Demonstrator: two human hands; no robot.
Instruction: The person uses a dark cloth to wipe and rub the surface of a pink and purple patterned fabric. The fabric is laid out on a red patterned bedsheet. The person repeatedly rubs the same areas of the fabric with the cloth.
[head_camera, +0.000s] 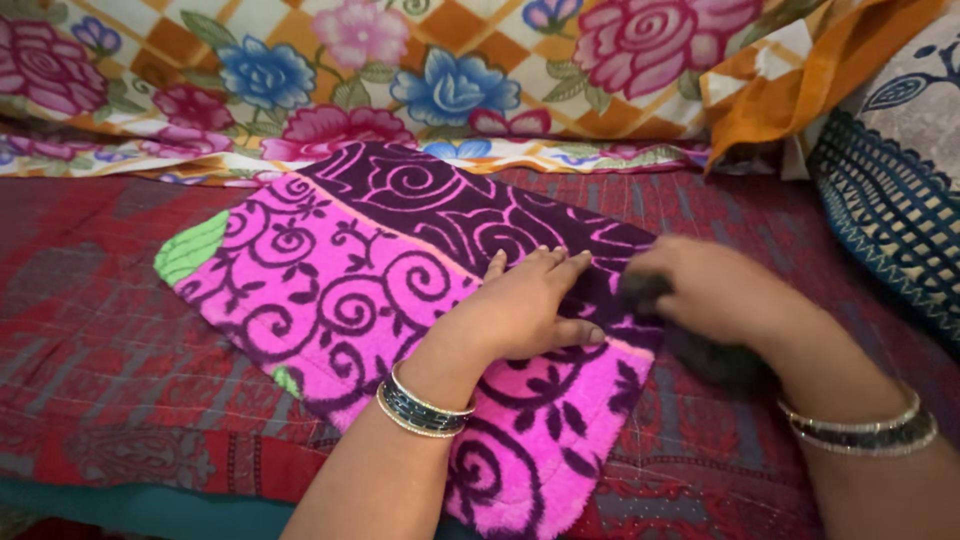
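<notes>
Already the bright pink fleecy towel with dark purple swirl patterns (350, 300) lies spread out and mostly flat on the dark red quilted bed cover (100, 340). It lies slanted, with its green-edged corner (190, 250) to the far left and its near end at the bottom of the picture, between the two arms.

The left hand (520, 305) rests flat on the middle of the towel, palm down, fingers straight and close together, pressing the cloth. The right hand (710, 290) is blurred. It sits at the right edge of the towel and seems to close around a dark, soft-looking object (710, 355), but I cannot tell what this object is, or how firmly the fingers grip it. Both wrists carry metal bangles.

Judging from this, the laying out and smoothing of the towel is nearly finished on the left part, where the cloth looks even. The right edge, under the right hand, is not yet clearly settled. No fold is visible in the towel.

Behind, a flowered sheet in orange, pink and blue (400, 70) lies bunched, and a blue patterned cushion (890, 200) is at the far right.
</notes>
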